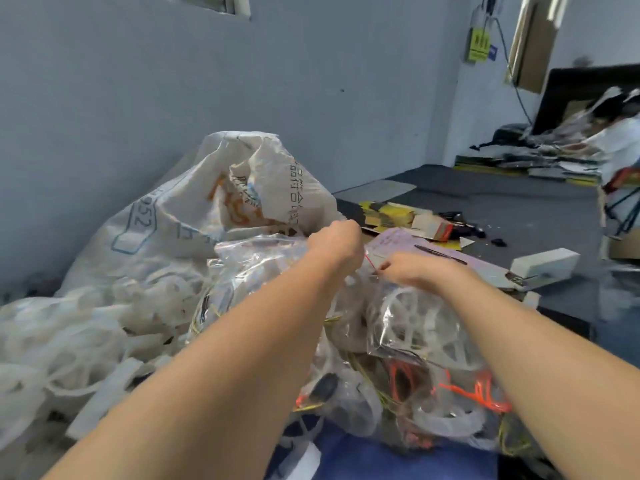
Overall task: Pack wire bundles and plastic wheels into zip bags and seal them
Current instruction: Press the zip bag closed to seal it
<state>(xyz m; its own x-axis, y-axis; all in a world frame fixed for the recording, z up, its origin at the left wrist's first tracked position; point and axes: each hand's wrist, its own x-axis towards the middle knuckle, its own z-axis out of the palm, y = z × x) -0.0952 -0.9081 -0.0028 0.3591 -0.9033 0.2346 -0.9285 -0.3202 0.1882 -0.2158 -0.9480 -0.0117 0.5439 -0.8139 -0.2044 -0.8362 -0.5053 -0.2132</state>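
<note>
A clear zip bag (412, 327) hangs upright between my hands, with a white plastic wheel (403, 315) and dark wires inside it. My left hand (337, 245) pinches the left end of the bag's red zip strip (370, 262). My right hand (412, 270) pinches the strip's right end. Below lies a heap of filled zip bags (433, 407) with wheels and orange wire bundles (485, 393).
A large white woven sack (194, 216) stands at the left against the wall. Loose white wheels (69, 341) lie piled at the lower left. A pink sheet with a pen (440, 254), a white box (543, 263) and cardboard scraps (408, 216) lie beyond my hands.
</note>
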